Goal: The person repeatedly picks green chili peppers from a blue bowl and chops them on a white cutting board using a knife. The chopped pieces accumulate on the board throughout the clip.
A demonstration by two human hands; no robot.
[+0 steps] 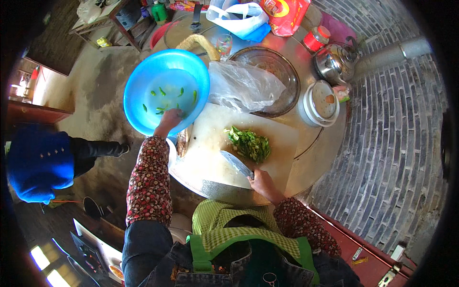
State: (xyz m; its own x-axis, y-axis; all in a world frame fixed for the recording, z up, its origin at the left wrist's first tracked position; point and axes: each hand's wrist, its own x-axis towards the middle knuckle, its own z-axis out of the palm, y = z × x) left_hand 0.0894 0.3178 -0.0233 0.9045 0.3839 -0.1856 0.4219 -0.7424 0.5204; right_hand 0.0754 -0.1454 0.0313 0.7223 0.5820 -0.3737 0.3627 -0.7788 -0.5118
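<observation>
My left hand (173,117) reaches over the near rim of a blue plastic basin (133,84), its fingers down among several small green peppers (162,92) lying in water. Whether those fingers hold a pepper is hidden. My right hand (265,186) grips the handle of a kitchen knife (235,162). The blade lies low over a pale cutting board (206,141), pointing to the left. Just beyond it, a heap of chopped green peppers (250,145) sits on the board.
A clear plastic bag (244,86) rests partly on a round brown tray (294,84). A lidded white pot (306,104), a metal kettle (331,66) and a drinking glass (224,45) stand on the round table (322,150). At left, another person in blue (39,161) is nearby.
</observation>
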